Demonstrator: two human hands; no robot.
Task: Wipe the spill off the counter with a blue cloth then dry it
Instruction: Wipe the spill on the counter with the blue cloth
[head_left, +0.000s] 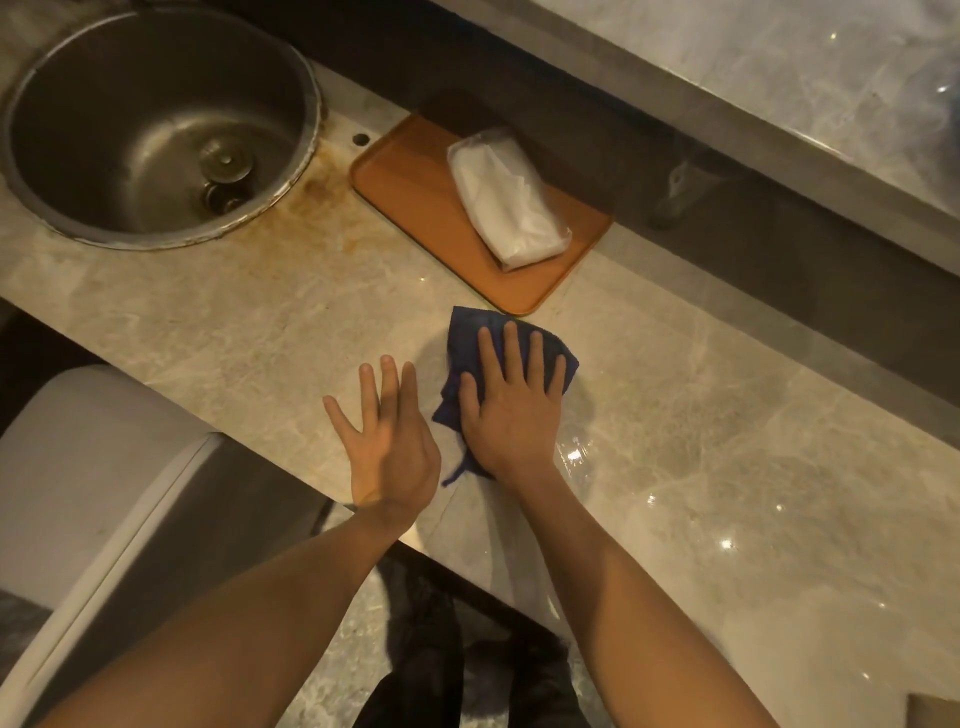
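At the far left a round stainless-steel sink (156, 124) is sunk into the counter (249, 322), its drain fittings seen at the bottom and a rusty brown stain spread along its right rim. Near left, below the counter's front edge, a smooth white rounded bin lid (88, 467) is seen.

The left hand (387, 441) is laid palm down on bare marble, fingers spread open and nothing held. Just to its right the blue cloth (467, 332), a dark, nubbly, crumpled piece, is pinned flat to the counter under the right hand (511, 410). That hand is opened flat with fingers splayed, pressing rather than gripping; cloth shows beyond the fingertips on the far side and at the thumb side, and a thin corner trails out near the wrist.

Immediately right of the right wrist a glossy patch (574, 457) is seen, possibly the wet spill, though glare makes it uncertain.

Beyond the cloth, a rounded-corner orange tray (415, 208) lies close to it but apart, bearing a white plastic-wrapped packet (506, 202). The far side is closed by a dark recess under a raised marble ledge (779, 78). To the right, veined polished marble is left open.
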